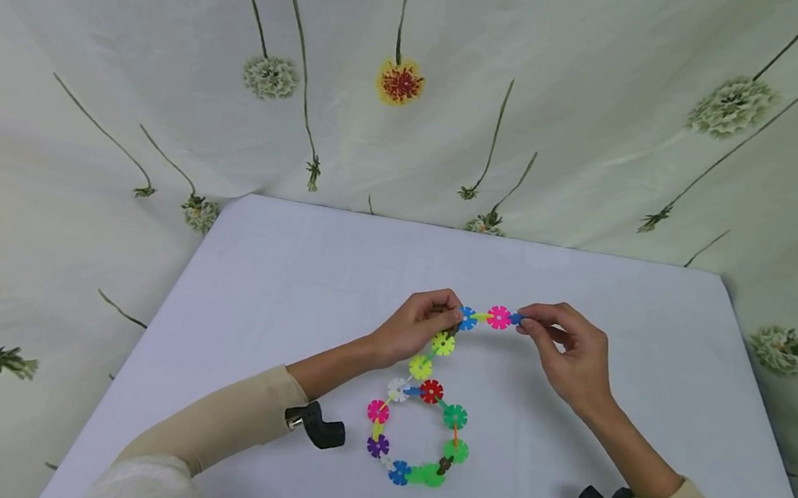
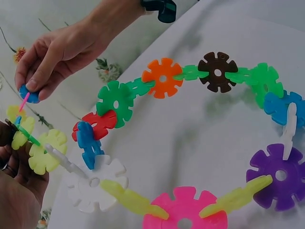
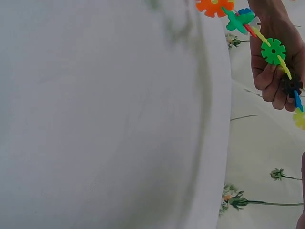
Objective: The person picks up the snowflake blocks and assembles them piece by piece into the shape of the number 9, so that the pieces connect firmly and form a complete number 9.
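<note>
Notched plastic flower discs in many colours are linked into a chain that hangs from both hands. Its lower part closes into a ring, with a white disc (image 1: 398, 389), a red disc (image 1: 431, 391) and a purple disc (image 2: 280, 175) among its links. My left hand (image 1: 423, 324) pinches the upper chain beside a blue disc (image 1: 466, 318), near a dark brown disc (image 3: 291, 85). To the right, my right hand (image 1: 573, 360) pinches the blue end disc (image 2: 29, 94) between thumb and fingers, next to a pink disc (image 1: 499, 317). Fingers partly cover both held pieces.
A white-covered table (image 1: 275, 266) lies under the hands, its far edge against a flower-printed cloth backdrop (image 1: 442, 154). Black wrist cameras (image 1: 324, 428) sit on both forearms. Soft shadows fall on the table below the chain.
</note>
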Tool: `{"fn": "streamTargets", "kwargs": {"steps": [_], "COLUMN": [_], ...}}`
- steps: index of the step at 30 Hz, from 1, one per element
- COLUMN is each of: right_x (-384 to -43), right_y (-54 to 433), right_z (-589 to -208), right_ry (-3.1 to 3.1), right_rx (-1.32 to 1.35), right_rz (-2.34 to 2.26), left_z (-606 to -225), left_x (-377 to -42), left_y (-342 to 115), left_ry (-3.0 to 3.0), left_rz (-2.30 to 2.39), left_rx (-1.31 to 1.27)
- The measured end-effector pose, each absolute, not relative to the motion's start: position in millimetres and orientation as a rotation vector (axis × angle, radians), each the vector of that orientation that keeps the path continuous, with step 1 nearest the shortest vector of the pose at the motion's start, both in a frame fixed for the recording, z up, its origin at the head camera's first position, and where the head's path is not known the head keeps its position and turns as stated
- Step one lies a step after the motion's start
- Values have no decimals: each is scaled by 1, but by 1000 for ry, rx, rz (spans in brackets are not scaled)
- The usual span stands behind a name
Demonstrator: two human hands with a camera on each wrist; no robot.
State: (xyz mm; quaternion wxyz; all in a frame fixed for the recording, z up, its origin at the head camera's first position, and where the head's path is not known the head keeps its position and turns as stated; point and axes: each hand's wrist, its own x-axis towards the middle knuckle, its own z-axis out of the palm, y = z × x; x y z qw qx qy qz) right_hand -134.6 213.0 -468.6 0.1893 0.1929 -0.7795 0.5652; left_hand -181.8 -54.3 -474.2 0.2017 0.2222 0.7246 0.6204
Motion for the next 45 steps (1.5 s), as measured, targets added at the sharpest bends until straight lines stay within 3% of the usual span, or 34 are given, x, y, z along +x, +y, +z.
{"fn": "streamTargets", "kwargs": {"steps": [12, 20, 30, 45], "right_x": [-133, -135, -134, -132], "right_y": [210, 210, 217, 214], "right_z": [-473, -459, -460, -472], "right_ry": [-2229, -2376, -2399, -2374], "right_rx": [574, 635, 688, 656], "right_rz": [1519, 1289, 1013, 1208], "left_z": [-482, -486, -480, -480], "left_x": [-178, -175, -178, -180], "left_y": [-55, -53, -52, -54], "left_ry": [2029, 2032, 2042, 2035], "left_rz": [1669, 1649, 1652, 1674], "left_rx": [639, 590, 704, 711]}}
